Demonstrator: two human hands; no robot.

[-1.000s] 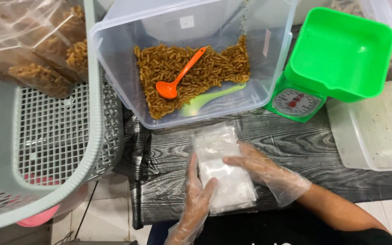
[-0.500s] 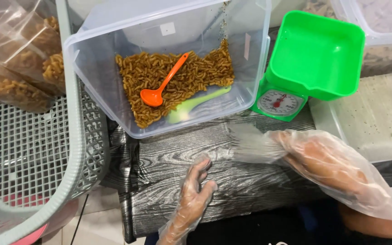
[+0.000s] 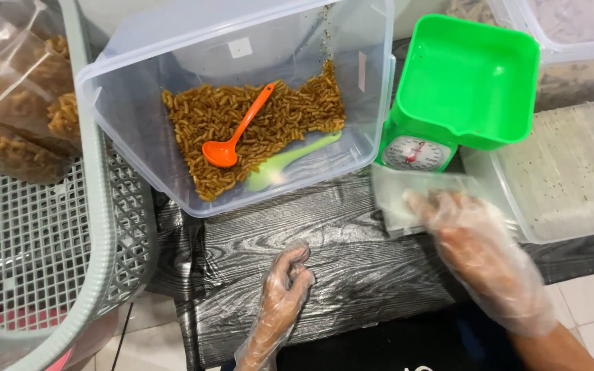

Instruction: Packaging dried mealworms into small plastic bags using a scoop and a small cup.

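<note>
Both hands wore thin clear plastic gloves. The right hand (image 3: 479, 257) lay blurred over a stack of clear plastic bags (image 3: 417, 199), its fingers spread flat across the near part of the stack, pressing rather than pinching as far as the blur allowed. The stack rested on the dark wood-grain desk (image 3: 352, 275), its far edge just below the green kitchen scale (image 3: 458, 96) and its right edge against a lidded translucent box (image 3: 572, 172).

The left hand (image 3: 280, 302) rested on the desk near its front edge, fingers loosely curled, holding nothing. Between the two hands the desk stayed bare, leaving open room.

Beyond the left hand stood a clear plastic tub (image 3: 242, 103) of brown pasta-shaped snacks (image 3: 256, 120), with an orange spoon (image 3: 235, 130) and a pale green spoon (image 3: 290, 161) lying in it. The tub's near wall stood well clear of the left fingers. Left of that hand, a grey lattice basket (image 3: 42, 254) reached past the desk's left edge, with bagged snacks (image 3: 22, 110) above it.
</note>
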